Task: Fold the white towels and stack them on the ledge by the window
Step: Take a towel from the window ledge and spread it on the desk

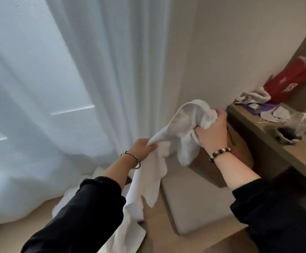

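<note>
Since the dark sleeves fill the bottom of the view, I start nearest; at six o'clock the loose tail of the white towel (148,189) hangs down over the wooden ledge (155,227), and by seven o'clock it meets more white cloth (101,175) that I cannot tell apart as towel or curtain hem; at five o'clock a grey cushion (194,201) lies on the same ledge.

Farther out, just below centre, the left hand (143,148) pinches a thin fold of the towel's edge between thumb and fingers; at three o'clock the right hand (213,130) has its fingers curled round a thick wad of the same towel, which arches between the two and droops in a second lobe under the right wrist; the whole towel is in the air, not yet folded.

I judge it light, soft and entirely limp, holding no shape of its own, grippy rather than slick; a wad gives no straight line, so I would work the right fingers along the hem to a corner and match it with a corner on the left, then let the weight pull it flat.

Beyond, at three to four o'clock, a wooden desk (283,154) carries a crumpled cloth (254,96) and a red bag (294,83) at two o'clock; from nine to twelve the sheer curtain (93,70) covers the window.
</note>
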